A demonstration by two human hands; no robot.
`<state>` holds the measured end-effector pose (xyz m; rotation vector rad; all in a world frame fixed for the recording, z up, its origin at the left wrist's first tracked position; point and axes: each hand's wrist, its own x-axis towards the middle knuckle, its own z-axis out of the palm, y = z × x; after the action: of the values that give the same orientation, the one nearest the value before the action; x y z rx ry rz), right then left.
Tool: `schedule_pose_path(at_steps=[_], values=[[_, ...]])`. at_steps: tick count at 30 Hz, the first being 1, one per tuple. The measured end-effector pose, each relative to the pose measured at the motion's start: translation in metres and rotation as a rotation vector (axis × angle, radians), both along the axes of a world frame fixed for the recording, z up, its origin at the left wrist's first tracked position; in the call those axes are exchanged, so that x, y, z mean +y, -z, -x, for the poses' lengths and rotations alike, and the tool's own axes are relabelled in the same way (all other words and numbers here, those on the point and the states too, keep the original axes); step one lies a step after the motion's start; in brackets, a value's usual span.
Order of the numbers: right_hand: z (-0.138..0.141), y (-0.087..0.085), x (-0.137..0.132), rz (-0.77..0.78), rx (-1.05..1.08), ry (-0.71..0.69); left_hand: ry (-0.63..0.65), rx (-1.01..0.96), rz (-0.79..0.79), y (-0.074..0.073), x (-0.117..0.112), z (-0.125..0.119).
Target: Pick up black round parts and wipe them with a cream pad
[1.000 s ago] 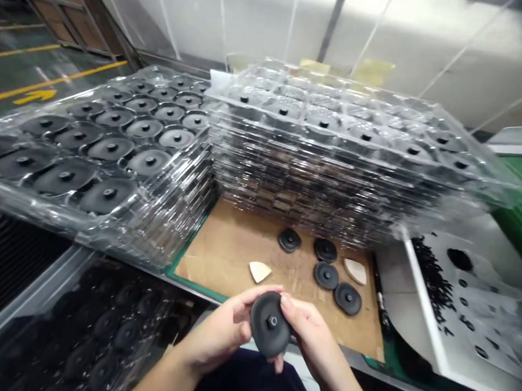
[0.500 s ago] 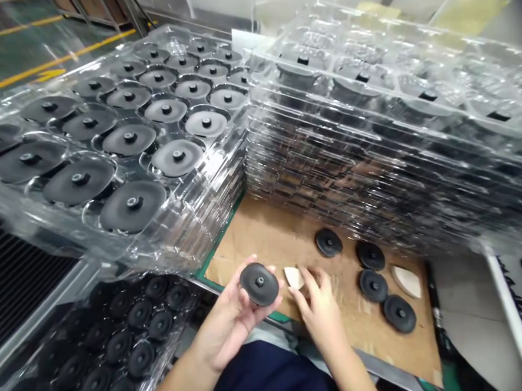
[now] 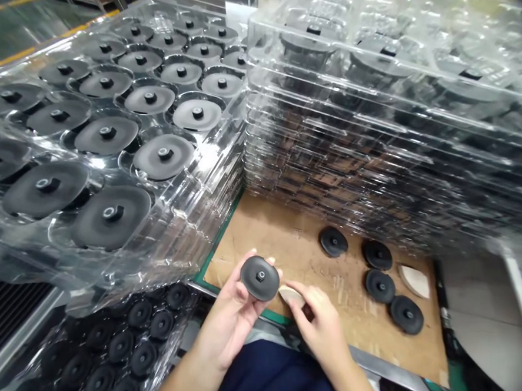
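Note:
My left hand (image 3: 229, 320) grips a black oval disc (image 3: 253, 282) by its edge, tilted towards me. A small stub with a metal insert stands at the disc's centre. My right hand (image 3: 324, 323) pinches a small cream wedge-shaped pad (image 3: 291, 294) between thumb and fingers. That pad sits right beside the disc's right edge; whether they touch I cannot tell. On the brown cardboard (image 3: 277, 220) beyond my right hand lie several more black discs, among them one nearer disc (image 3: 334, 241). A second cream pad (image 3: 415, 280) rests at the cardboard's right side.
Clear plastic trays (image 3: 195, 185) filled with black discs are stacked at the left. Another tall tray stack (image 3: 379, 144) walls off the back. Below my left arm is a lower tray (image 3: 121, 346) of discs. A metal table edge (image 3: 383, 368) runs in front of me.
The cream pad in my right hand has turned and come closer to the black disc. My left hand keeps its grip. The view has shifted, so the tray stacks look nearer.

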<state>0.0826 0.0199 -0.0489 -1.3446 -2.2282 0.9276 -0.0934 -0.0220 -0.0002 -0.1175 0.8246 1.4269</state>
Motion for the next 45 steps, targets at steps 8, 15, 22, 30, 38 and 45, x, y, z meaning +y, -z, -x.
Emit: schedule_pose_path(at_steps=[8, 15, 22, 30, 38, 45], values=[[-0.006, -0.01, -0.015, 0.022, 0.026, 0.009, 0.022, 0.012, -0.016, -0.003, 0.003, -0.009], [-0.011, -0.019, -0.012, 0.026, 0.091, 0.044, 0.027, 0.031, -0.027, -0.003, 0.0, -0.016], [-0.008, -0.06, 0.01, -0.004, 0.215, 0.182, 0.048, 0.082, -0.018, -0.008, 0.004, -0.022], [0.023, -0.123, 0.009, -0.224, 0.329, -0.176, 0.18, 0.091, -0.043, -0.027, 0.007, -0.037], [0.01, -0.12, 0.006, -0.299, 0.339, -0.172, 0.187, 0.074, -0.106, -0.03, 0.009, -0.042], [-0.02, -0.127, 0.001, -0.297, 0.114, -0.032, 0.186, 0.007, -0.067, -0.037, 0.01, -0.044]])
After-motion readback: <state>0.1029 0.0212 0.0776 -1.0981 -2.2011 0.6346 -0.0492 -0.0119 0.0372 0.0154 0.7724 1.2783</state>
